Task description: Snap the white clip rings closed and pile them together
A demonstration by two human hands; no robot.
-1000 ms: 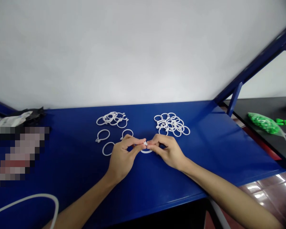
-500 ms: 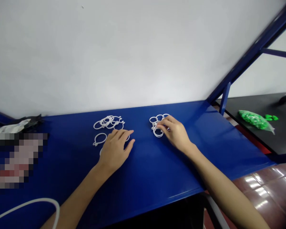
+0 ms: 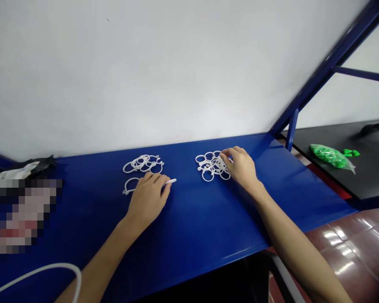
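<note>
My left hand (image 3: 148, 198) rests palm down on the blue tabletop (image 3: 196, 219), fingers curled over a white plastic ring (image 3: 170, 181) whose edge shows at the fingertips. Just beyond it lie a single ring (image 3: 130, 185) and a left pile of white rings (image 3: 143, 163). My right hand (image 3: 241, 167) reaches into the right pile of white rings (image 3: 211, 166), its fingertips pinching among them; what they grip is too small to make out.
A white wall rises behind the table. A black and white bag (image 3: 25, 168) lies at the far left. A white tube (image 3: 50, 269) curves at the lower left. A blue frame post (image 3: 318, 71) slants on the right, beside a black table (image 3: 350, 164) with a green bag (image 3: 330, 155).
The hands, pinched together on one ring a second ago, have parted. The left hand went to the rings on the left. The right hand went to the right pile.
</note>
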